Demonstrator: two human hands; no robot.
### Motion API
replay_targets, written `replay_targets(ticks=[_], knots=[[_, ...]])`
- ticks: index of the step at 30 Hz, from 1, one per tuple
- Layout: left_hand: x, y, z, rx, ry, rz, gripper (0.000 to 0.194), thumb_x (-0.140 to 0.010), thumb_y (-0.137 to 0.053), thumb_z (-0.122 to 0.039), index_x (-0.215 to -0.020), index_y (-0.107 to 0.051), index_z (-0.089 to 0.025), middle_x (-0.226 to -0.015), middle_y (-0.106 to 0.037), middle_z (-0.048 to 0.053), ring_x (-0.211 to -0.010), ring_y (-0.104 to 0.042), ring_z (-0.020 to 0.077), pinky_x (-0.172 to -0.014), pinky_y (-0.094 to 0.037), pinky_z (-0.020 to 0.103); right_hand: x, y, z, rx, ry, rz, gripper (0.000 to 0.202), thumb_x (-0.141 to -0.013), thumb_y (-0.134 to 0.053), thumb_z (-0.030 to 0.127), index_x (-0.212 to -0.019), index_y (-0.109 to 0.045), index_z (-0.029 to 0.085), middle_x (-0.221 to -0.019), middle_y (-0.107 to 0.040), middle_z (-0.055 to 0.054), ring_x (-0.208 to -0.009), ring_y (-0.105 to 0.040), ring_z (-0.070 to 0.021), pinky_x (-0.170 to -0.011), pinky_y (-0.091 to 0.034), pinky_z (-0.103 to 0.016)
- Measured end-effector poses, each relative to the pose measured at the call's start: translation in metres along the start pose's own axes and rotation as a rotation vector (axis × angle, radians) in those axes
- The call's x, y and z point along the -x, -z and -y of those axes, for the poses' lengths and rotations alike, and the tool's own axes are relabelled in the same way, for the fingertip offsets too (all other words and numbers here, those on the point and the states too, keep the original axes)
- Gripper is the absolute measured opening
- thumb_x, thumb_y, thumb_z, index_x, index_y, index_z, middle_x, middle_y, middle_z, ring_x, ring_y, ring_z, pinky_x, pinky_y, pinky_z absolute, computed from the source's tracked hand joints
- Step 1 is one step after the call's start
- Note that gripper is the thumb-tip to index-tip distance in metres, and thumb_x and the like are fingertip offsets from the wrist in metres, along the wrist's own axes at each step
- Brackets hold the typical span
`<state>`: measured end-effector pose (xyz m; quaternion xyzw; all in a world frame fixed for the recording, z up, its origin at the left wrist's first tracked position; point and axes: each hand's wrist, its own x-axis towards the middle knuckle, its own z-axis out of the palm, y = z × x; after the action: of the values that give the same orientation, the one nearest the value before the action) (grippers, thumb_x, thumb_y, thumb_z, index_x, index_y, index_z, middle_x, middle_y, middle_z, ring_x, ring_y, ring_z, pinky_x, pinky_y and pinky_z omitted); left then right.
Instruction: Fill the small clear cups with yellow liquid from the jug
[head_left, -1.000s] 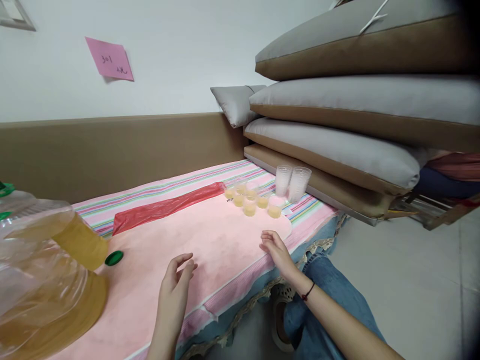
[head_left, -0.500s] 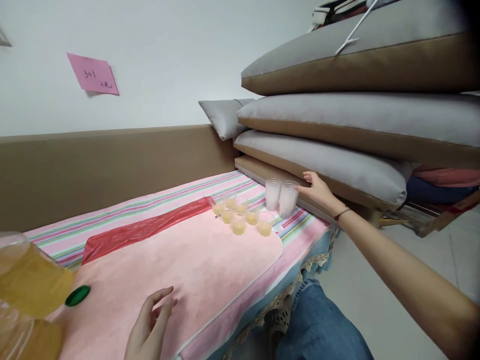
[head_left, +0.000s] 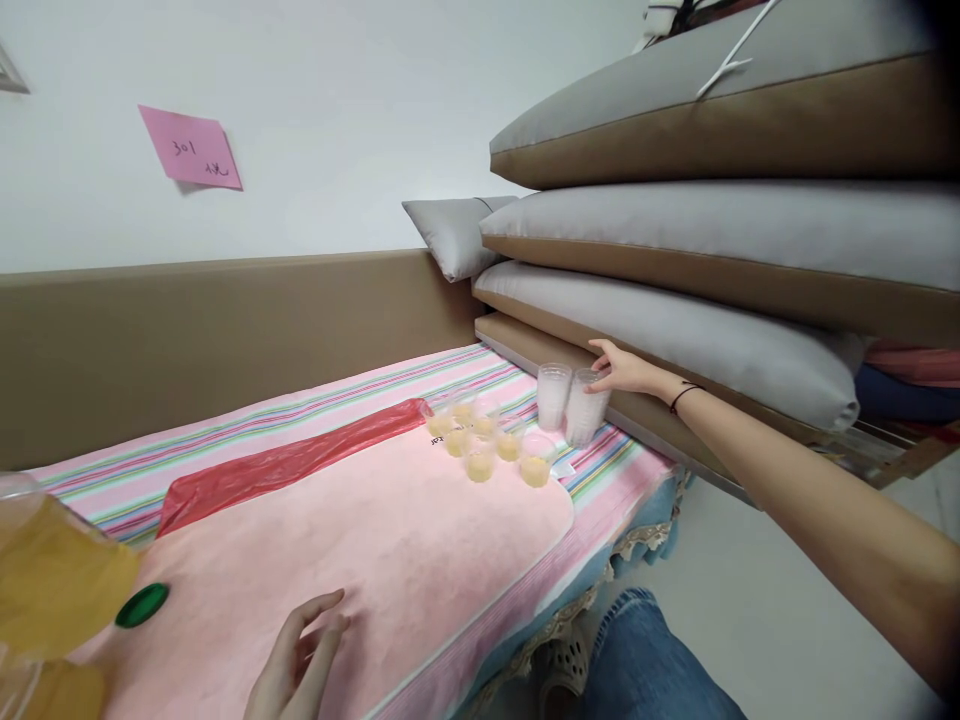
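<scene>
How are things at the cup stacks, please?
Right hand at right cup stack, grip unclear. Left hand empty, at pink mat. Part-filled cups nearby, not blocking.

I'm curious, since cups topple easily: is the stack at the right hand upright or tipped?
Upright: the cup stack has its rim uppermost and base on the striped cloth; the right hand is at the rim.

A thin, dark bracelet (head_left: pixel 682 396) circles the wrist of the right hand (head_left: pixel 624 370), a small end sticking out. The blue denim trousers (head_left: pixel 652 665) have a paler, ribbed edge; the pale shoe (head_left: pixel 576 660) is pierced with holes.
</scene>
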<state>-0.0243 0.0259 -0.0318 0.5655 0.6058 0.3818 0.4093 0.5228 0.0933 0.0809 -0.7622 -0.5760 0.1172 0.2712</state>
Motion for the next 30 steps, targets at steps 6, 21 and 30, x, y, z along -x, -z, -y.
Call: replay_targets(ticks=[6,21,30], knots=[[0.0,0.0,0.007,0.018,-0.02,-0.002,0.063,-0.063,-0.063,-0.072,-0.103,-0.061,-0.024,-0.117,-0.068,0.008,-0.105,-0.066,0.0309,-0.095,-0.052,0.045,0.0,0.018,0.012,0.063,0.02,-0.022,0.088,-0.074,-0.076,0.04,-0.146,-0.03,0.018,-0.119,-0.063,-0.012,-0.102,-0.064,-0.0257,-0.092,-0.051,-0.043],[0.013,0.017,-0.004,0.093,-0.13,-0.084,0.048,-0.074,-0.058,-0.058,-0.104,-0.06,-0.02,-0.113,-0.067,0.009,-0.094,-0.066,0.0255,-0.084,-0.052,0.04,0.101,-0.027,0.184,-0.049,0.646,0.284,0.098,-0.068,-0.077,0.044,-0.149,-0.025,0.024,-0.13,-0.055,-0.011,-0.122,-0.053,-0.0277,-0.104,-0.041,-0.044],[0.033,0.035,-0.006,0.149,-0.145,-0.13,0.039,-0.079,-0.057,-0.05,-0.102,-0.059,-0.019,-0.109,-0.065,0.008,-0.09,-0.066,0.0216,-0.08,-0.05,0.036,0.142,-0.181,0.226,-0.253,0.738,0.53,0.095,-0.064,-0.079,0.024,-0.146,-0.033,0.026,-0.128,-0.057,-0.01,-0.122,-0.054,-0.028,-0.104,-0.04,-0.045]])
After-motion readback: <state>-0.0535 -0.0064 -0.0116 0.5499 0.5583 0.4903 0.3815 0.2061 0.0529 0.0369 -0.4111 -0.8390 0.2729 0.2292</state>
